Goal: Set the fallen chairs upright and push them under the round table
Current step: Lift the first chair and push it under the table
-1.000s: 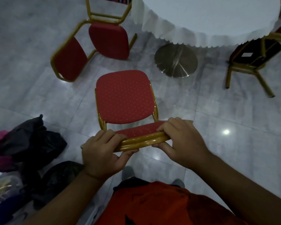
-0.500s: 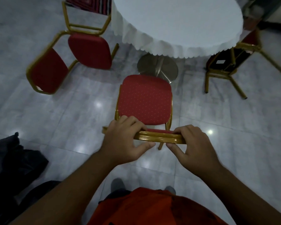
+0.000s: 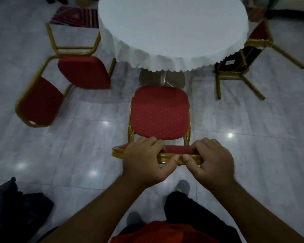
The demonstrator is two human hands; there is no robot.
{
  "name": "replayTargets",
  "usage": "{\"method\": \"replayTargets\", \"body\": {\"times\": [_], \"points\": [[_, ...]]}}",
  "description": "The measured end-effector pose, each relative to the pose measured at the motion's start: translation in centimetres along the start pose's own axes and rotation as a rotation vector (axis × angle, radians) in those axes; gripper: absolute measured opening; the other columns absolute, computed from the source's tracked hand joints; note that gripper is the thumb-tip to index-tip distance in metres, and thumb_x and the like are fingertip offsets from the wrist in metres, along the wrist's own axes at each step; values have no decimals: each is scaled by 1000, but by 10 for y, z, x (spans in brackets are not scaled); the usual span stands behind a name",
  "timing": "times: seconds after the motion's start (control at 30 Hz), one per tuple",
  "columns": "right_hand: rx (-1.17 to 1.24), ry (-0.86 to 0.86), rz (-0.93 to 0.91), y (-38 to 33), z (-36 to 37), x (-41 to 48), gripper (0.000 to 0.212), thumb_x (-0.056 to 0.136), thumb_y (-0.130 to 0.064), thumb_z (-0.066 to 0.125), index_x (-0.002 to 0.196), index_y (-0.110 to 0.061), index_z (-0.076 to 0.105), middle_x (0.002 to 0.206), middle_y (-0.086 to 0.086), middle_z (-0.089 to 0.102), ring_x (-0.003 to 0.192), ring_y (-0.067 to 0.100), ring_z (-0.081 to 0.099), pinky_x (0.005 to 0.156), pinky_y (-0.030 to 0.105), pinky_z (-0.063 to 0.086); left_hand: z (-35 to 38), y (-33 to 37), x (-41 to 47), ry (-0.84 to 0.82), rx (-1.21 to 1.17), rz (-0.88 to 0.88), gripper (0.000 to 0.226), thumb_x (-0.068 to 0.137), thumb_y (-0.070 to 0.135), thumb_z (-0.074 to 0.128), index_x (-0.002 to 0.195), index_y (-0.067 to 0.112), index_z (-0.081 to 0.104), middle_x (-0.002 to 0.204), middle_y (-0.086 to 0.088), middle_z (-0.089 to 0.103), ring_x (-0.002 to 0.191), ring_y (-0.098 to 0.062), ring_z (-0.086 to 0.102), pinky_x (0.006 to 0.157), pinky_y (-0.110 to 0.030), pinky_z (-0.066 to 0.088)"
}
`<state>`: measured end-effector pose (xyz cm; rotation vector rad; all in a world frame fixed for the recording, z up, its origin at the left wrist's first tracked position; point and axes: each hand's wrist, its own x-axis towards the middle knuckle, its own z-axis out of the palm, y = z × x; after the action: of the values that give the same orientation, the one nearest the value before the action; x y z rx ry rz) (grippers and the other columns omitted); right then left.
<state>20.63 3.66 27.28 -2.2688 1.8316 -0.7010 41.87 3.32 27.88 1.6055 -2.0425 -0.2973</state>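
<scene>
where the grey tiled floor shines, the round surface wears a scalloped white cloth; just before it stands the upright chair, dotted red seat, left hand and right hand clamped on its gold backrest. no readable writing.

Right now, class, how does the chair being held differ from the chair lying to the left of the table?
The held chair stands upright, its seat facing up; the left chair lies tipped over with its legs pointing sideways. Both hands, left hand and right hand, grip the held chair's backrest; nothing touches the left chair. Both have red cushions and gold frames.
</scene>
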Motion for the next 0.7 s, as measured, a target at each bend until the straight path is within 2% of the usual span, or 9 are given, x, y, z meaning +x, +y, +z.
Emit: {"method": "replayTargets", "body": {"times": [0.1,0.23,0.3,0.4,0.7], "points": [[17,34,11,14,2,28,43,83,-62,52,75,-21,59,72,-10,51,70,11,44,61,30,31,10,4,28,72,-23,-18,36,76,63,62,75,27,59,73,15,54,69,-7,46,58,-25,37],[32,22,11,32,3,62,41,82,-64,53,73,-24,56,71,-12,48,70,11,45,60,31,34,24,4,64,124,6,-42,44,69,62,64,87,21,64,90,7,58,83,-14,50,63,-28,41],[39,9,18,40,6,78,41,82,-65,53,73,-25,54,71,-12,48,70,12,46,60,34,38,31,2,80,124,57,-29,42,71,63,61,80,21,61,82,7,56,78,-15,48,63,-31,40],[36,11,16,47,10,96,42,83,-65,52,72,-25,54,70,-11,48,69,12,46,60,34,38,36,-4,99,115,77,-31,43,74,63,56,71,21,54,69,8,49,67,-13,41,59,-28,31],[-9,31,9,41,25,121,42,83,-65,50,72,-24,54,70,-11,48,69,13,45,61,32,30,32,-27,123,93,33,-47,45,73,66,58,67,23,47,64,11,42,62,-10,36,55,-27,29]]}}
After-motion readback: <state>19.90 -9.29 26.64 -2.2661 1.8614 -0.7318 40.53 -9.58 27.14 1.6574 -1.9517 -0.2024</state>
